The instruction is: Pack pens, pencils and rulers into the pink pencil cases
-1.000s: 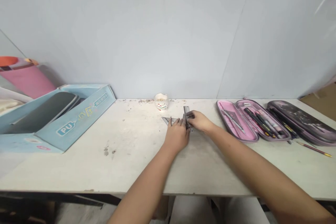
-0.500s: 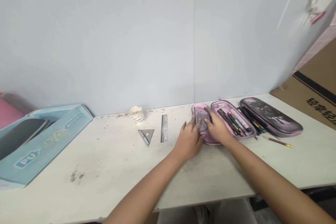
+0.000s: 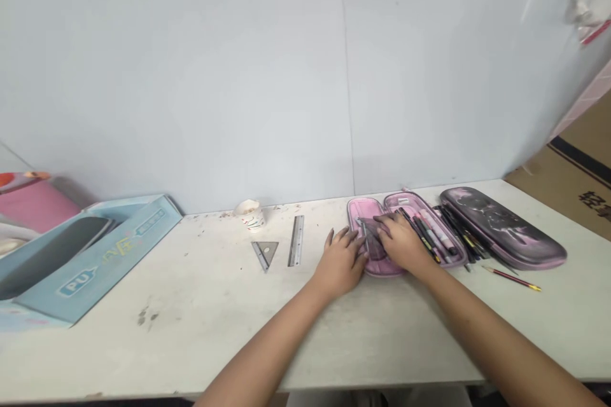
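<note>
A pink-lined pencil case [image 3: 387, 271] lies unfolded on the table, with several pens and markers [image 3: 432, 232] in its right half. My right hand [image 3: 403, 243] reaches over the left half, its fingers closed on a grey see-through protractor [image 3: 375, 245] that partly hides under them. My left hand [image 3: 340, 264] rests at the case's left edge, fingers spread, their tips beside the protractor's straight side. Left of my hands lie a clear ruler [image 3: 296, 241] and a small set square [image 3: 265, 254], apart from each other.
A dark, closed pencil case [image 3: 503, 226] lies at the right, with loose pens [image 3: 461, 232] along its left side and a pencil [image 3: 513, 278] in front. A paper cup [image 3: 249, 215] stands near the wall. A blue box [image 3: 109, 254] occupies the table's left; a cardboard box [image 3: 573, 178] stands far right.
The protractor has shifted slightly down and tilted within the case's left half. My left hand has slid a little away from it. The view has turned slightly.
</note>
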A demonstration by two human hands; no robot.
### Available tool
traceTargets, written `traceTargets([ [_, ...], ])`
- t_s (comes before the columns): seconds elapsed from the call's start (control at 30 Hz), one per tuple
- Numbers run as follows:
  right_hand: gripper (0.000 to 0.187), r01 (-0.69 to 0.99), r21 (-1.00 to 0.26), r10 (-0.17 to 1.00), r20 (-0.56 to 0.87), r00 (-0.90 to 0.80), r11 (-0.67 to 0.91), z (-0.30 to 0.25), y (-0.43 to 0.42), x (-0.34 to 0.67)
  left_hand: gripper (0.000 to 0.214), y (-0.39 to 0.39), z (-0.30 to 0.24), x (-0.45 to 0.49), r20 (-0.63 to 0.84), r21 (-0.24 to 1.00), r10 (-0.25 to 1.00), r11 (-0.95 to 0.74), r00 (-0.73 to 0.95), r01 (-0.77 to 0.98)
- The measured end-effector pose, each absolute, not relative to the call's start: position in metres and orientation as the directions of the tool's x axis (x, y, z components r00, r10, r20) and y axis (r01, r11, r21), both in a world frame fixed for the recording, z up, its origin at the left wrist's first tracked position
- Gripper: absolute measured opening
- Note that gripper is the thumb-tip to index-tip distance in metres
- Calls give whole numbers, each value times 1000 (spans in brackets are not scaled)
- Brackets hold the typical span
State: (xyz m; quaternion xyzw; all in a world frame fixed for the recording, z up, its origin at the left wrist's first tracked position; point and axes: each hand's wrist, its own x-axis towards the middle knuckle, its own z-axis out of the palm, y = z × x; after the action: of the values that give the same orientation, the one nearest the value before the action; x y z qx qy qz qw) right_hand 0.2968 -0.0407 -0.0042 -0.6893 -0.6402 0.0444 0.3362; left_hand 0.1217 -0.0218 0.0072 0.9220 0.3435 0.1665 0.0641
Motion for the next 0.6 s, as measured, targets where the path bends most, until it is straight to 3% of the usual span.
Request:
traceTargets([
  [0.2,39,551,-813,947,299,116,190,10,-21,248,46,6,1,65,316,462,838,-545,444,700],
  [0.4,37,405,-893,980,196,-40,195,16,5,174,41,29,-14,35,359,627,891,-452,280,635],
  [0.53,41,168,-986,999,-7,-37,0,17,23,147,46,33,-17,37,286,742,934,-358,215,567],
  [0.6,44,184,-979,996,-84,4,-83,15,31,139,47,31,-16,40,250,791,949,-314,190,525],
])
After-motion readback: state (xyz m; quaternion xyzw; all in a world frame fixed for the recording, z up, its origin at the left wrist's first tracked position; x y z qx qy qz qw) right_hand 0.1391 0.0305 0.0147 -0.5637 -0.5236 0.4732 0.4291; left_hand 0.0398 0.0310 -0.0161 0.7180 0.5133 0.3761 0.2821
